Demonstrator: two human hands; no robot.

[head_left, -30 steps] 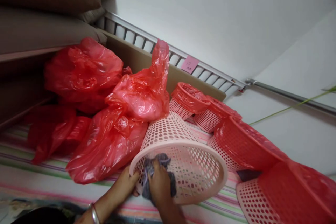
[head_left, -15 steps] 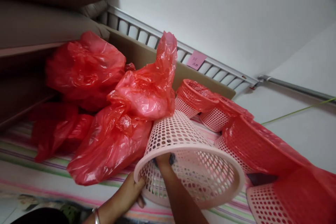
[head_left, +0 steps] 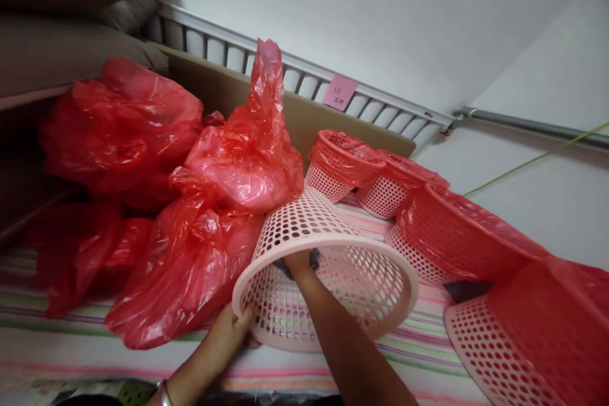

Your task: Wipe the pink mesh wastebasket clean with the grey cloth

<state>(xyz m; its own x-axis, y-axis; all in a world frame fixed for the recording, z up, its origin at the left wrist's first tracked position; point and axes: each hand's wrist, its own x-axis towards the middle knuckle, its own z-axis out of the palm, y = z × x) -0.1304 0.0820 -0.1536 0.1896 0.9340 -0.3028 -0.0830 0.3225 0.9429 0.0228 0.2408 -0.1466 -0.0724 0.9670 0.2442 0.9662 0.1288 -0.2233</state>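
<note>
A pale pink perforated plastic basket lies on its side, its wide mouth facing me. My left hand is closed on the rim at the lower left, thumb inside the edge and the other fingers mostly hidden. My right hand reaches through the mouth and is closed on a dark greyish cloth against the inner wall. Part of that cloth is hidden behind the hand and rim. Touching the basket's far left side is a bulging red plastic bag.
More red plastic bags are heaped at the left. Along the right stand several perforated baskets lined with red plastic. A striped cloth covers the surface. Behind are a slatted metal rail with a pink note and a metal pole.
The view has shifted a little. My right forearm reaches further into view, with its hand still inside the basket on the cloth. My left hand keeps its hold on the rim.
</note>
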